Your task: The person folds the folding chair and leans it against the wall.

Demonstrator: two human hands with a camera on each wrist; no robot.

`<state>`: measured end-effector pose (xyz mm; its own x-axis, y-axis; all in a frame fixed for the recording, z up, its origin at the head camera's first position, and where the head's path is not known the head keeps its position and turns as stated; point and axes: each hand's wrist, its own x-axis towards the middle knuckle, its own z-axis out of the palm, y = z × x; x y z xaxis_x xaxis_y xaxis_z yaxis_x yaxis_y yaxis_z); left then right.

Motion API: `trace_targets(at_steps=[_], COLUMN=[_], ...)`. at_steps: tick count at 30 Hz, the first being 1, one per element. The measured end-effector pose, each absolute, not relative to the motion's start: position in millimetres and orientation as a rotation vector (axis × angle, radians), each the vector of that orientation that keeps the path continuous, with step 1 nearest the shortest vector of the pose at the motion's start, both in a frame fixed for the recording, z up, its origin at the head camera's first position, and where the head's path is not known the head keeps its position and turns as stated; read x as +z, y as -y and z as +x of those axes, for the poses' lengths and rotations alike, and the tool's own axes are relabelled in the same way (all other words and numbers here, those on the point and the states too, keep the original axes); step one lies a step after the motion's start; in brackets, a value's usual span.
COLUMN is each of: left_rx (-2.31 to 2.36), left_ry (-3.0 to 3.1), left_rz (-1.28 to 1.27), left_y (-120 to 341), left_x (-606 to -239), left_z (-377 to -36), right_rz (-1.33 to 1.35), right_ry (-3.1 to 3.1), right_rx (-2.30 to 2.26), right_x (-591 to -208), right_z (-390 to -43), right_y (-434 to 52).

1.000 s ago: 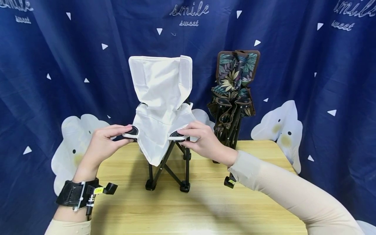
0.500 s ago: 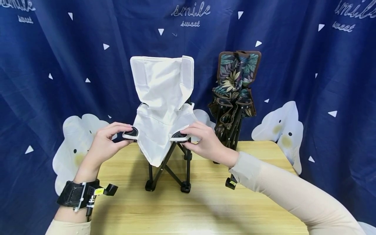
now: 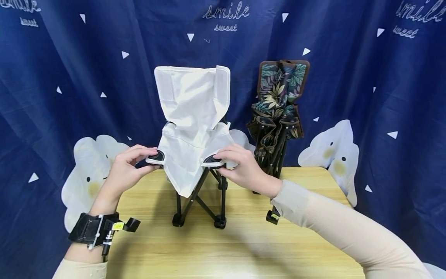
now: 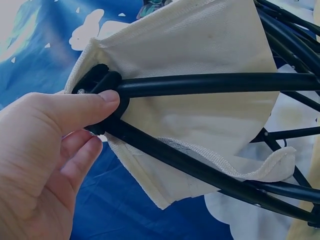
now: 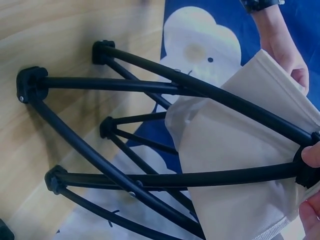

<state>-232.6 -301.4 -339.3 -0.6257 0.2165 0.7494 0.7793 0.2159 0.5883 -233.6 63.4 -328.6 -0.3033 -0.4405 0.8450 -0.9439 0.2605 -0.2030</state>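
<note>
A small white folding chair [image 3: 193,104] with black tube legs stands partly spread on the wooden table. Its fabric seat sags to a point between the two front corners. My left hand [image 3: 127,166] pinches the black plastic front corner [image 3: 157,155] on the left, fingers on top and thumb beneath. At the other front corner, my right hand [image 3: 244,168] grips the matching black cap [image 3: 211,159] in the same way. Seen from the left wrist, the thumb [image 4: 107,97] presses the corner joint where two black tubes [image 4: 215,85] meet. The right wrist view shows the crossed legs [image 5: 125,85] and their black feet.
A folded chair in dark leaf-print fabric [image 3: 275,93] stands upright at the right, behind my right forearm. Blue curtain [image 3: 104,50] with white clouds hangs behind the wooden table [image 3: 195,252]. A black camera strap [image 3: 92,230] is on the left wrist.
Both hands keep their hold on the front corners. The right corner has shifted very slightly to the right since a second ago; the chair otherwise looks the same.
</note>
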Motion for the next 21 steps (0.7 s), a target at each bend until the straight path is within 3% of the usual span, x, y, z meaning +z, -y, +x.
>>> trace_targets(at_steps=[21], left_rx=[-1.499], left_ry=[1.986], left_rz=[-0.896], left_y=[278.1], left_x=[-326.2], left_z=[-235.3], right_rz=[1.234], right_ry=[1.877], right_rx=[1.011], right_x=[-319.2], right_z=[-241.0], right_y=[-57.2])
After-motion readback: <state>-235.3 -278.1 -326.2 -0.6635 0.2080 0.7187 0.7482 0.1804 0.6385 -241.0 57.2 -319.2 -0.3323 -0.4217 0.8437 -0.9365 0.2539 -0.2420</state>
